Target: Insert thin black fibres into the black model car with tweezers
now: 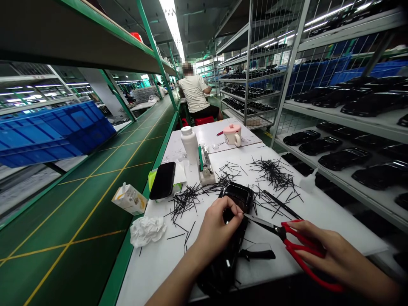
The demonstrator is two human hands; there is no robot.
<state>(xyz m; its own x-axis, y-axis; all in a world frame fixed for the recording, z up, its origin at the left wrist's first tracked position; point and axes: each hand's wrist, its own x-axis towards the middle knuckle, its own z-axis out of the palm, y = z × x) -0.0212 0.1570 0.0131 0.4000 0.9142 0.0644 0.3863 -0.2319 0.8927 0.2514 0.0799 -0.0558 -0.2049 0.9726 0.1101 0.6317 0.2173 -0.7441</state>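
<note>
A glossy black toy car body (219, 272) lies lengthwise on the white tabletop in front of me. My left hand (219, 223) rests over its middle, thumb and fingertips pinched together; whatever they hold is too small to make out. In my right hand (331, 253) is a pair of scissors (282, 233) with red handles, fingers through the loops. The scissor tips reach my left fingertips just above the car. Thin black strips (274, 173) are scattered in heaps around the car's far end. A black-handled knife (258, 254) lies beside the car, under the scissors.
On the left run a green conveyor belt (105, 204), a juice carton (130, 199), crumpled tissue (147, 231) and a phone (163, 180). Farther back stand a white bottle (190, 144) and a lidded mug (232, 135). Racks of car bodies (344, 159) line the right; a person (195, 91) sits ahead.
</note>
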